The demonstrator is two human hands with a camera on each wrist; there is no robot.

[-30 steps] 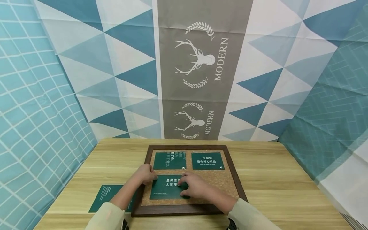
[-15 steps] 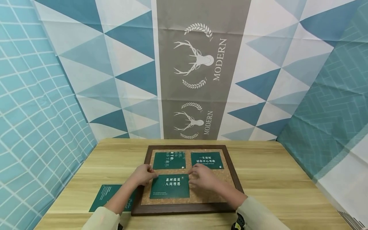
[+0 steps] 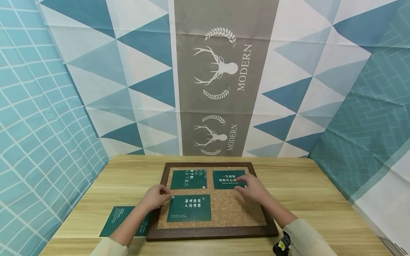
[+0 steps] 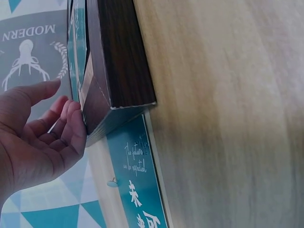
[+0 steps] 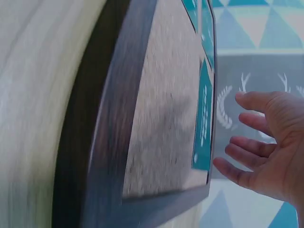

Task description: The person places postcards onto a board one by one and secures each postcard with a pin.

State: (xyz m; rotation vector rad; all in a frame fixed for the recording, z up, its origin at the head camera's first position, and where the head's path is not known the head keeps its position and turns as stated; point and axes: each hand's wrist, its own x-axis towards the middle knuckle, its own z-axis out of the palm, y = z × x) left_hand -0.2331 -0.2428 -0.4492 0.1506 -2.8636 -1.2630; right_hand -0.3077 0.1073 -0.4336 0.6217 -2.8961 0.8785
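A cork board (image 3: 238,213) in a dark wooden frame lies on the table, bearing three green cards with white lettering. My left hand (image 3: 156,197) is over the frame's left side, fingertips beside a tack (image 3: 173,196) at the top-left corner of the lower-left card (image 3: 189,213). The left wrist view shows its fingers loosely bent, the thumb apart, nothing held. Over the bottom-right corner of the upper-right card (image 3: 222,182) hovers my right hand (image 3: 254,190), overlapping a tack there. Its fingers are spread and hold nothing in the right wrist view. The upper-left card (image 3: 180,179) has a tack (image 3: 204,187) at its bottom-right corner.
Left of the frame, another green card (image 3: 116,219) lies on the wooden table (image 3: 304,199), partly behind the left forearm. A small tack (image 4: 112,182) lies near it in the left wrist view. A patterned curtain (image 3: 224,89) hangs behind the table.
My right hand has left the lower-left card, uncovering a tack at its top-right corner, and moved right and up to the upper-right card. The left hand has shifted only slightly.
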